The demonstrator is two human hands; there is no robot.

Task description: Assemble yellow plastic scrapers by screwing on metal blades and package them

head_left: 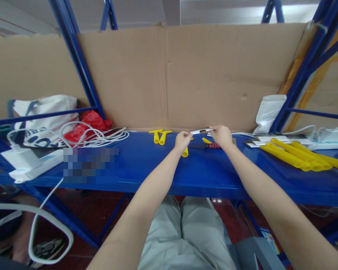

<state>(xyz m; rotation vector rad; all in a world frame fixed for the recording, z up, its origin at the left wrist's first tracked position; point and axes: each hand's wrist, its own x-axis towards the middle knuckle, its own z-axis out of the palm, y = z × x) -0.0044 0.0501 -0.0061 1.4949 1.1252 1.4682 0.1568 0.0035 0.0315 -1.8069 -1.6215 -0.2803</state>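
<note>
Blue benchtop (146, 172) in front of me. Centre: red-and-black-handled screwdriver (213, 145); two yellow T-pieces (162, 138) farther left. On my right: pile of yellow tubes (304, 155). On my left: white power strip (49, 165), looped white cable (103, 141), red plastic bag (91, 119).

A person's left arm (142, 198) and right arm (266, 193) stretch forward, converging.
The left hand (183, 140) and right hand (222, 135) face each other, slightly apart, fingers curled inward and apparently pinching, though they show small.

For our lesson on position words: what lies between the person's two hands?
In the head view, a slim white strip spans left hand to right hand, with a red-handled tool below.
</note>
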